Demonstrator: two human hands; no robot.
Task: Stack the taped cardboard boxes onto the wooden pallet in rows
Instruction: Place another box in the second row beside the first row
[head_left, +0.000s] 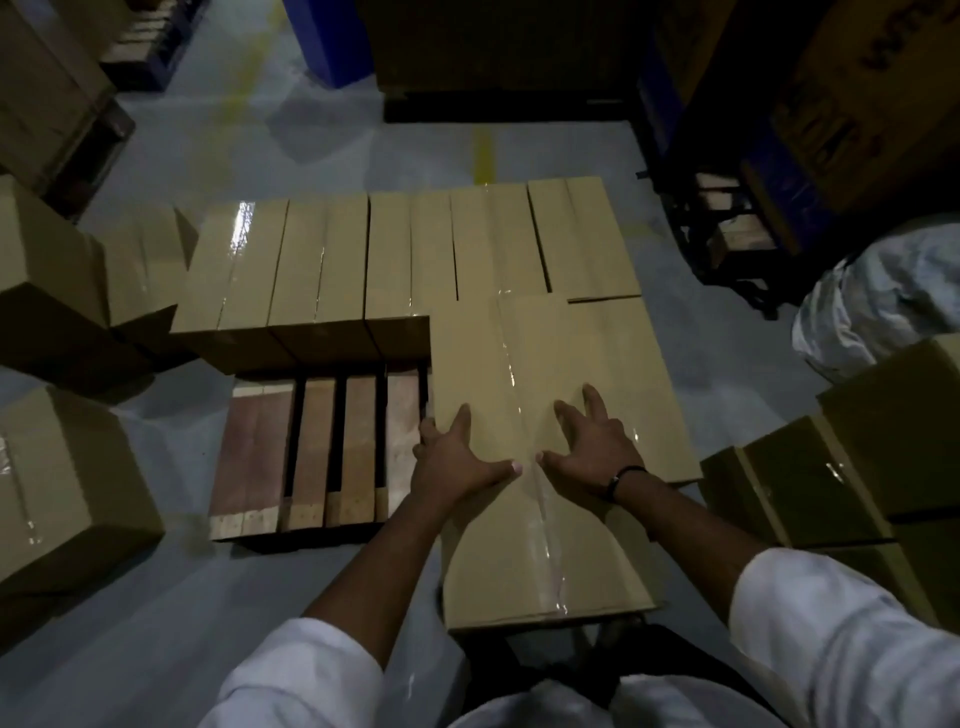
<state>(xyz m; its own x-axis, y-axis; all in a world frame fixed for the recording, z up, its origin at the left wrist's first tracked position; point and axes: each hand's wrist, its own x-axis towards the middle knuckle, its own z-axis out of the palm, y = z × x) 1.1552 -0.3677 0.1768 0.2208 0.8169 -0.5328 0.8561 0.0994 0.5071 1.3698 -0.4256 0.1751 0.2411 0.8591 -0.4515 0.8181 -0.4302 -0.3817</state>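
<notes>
A dim warehouse with a grey concrete floor (311, 130) crossed by a yellow line (483, 150) surrounds a wooden pallet (317, 447), whose bare slats show at its near left. Along the pallet's far side stands a row of taped boxes (322, 260), packed side by side with their tops level. On the right, a larger taped box (545, 353) reaches from that row back toward the person, a strip of clear tape (519, 374) running down its top. Both hands lie flat on this top with fingers spread and thumbs pointing at each other across the tape: the left hand (452, 457) sits at the box's left edge, and the right hand (587, 447), with a dark band (623, 475) at the wrist, is just right of the tape. More taped boxes stand on the floor to the left (62, 488) and right (800, 483), and a plastic-wrapped bundle (883, 291) sits further right.
</notes>
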